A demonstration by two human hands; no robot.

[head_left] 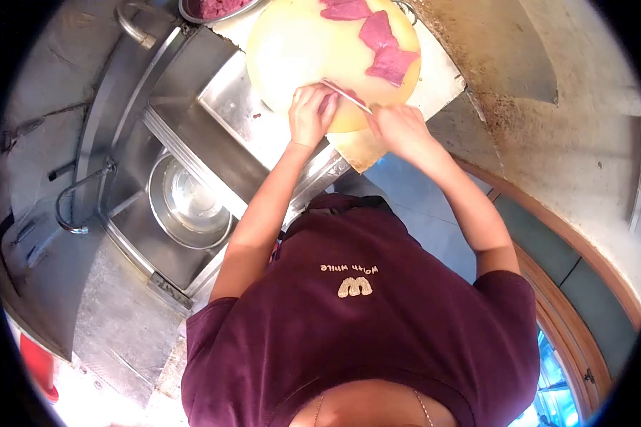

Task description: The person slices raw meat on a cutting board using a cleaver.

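Note:
A round yellow cutting board (281, 43) lies at the top of the view. My right hand (400, 129) is closed around the handle of a knife (347, 95), whose thin blade points left across the board's near part. Just left of the blade, my left hand (311, 112) rests on the board with its fingers bent and drawn together. What lies under those fingers is hidden. A sliver of red meat shows beside the blade. Flat slices of raw meat (392, 64) lie along the board's right side, and one more slice (346, 8) is at its far edge.
A metal bowl (189, 14) of minced or chopped meat stands at the far left of the board. Further left are a steel sink (132, 178) with a round basin (165, 224) inside, and two curved taps. A stained metal surface (506, 64) runs along the right.

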